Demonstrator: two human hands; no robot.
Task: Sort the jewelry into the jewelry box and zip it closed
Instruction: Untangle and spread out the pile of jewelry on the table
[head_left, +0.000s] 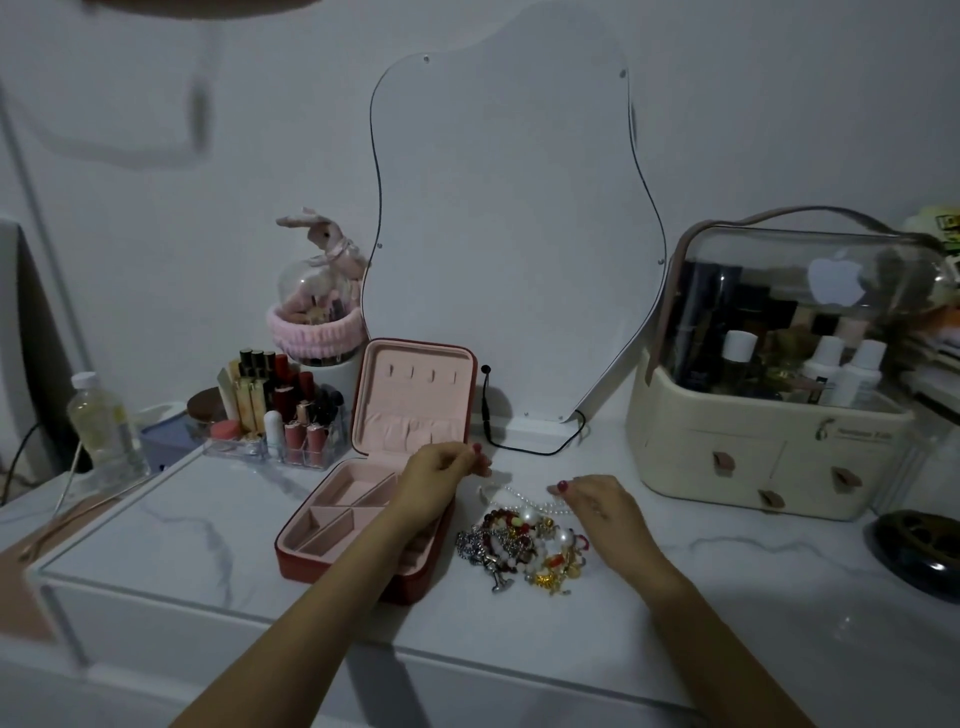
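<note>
A red jewelry box (332, 558) with pink lining stands open on the white marble tabletop, its lid (413, 397) upright. Right of it lies a tangled pile of jewelry (524, 545): beaded bracelets, silver chains, gold pieces. A pearl necklace (514, 498) stretches above the pile between my two hands. My left hand (439, 480) hovers over the box's right rear corner, its fingertips pinching one end of the strand. My right hand (597, 501) is over the pile's right side and pinches the other end.
A wavy mirror (514, 223) leans on the wall behind. A lipstick organiser (280, 415) and plastic bottle (98, 421) stand left of the box. A cream cosmetics case (769, 447) sits right, a dark dish (919, 551) at the far right edge. A black cable (519, 447) runs behind the hands.
</note>
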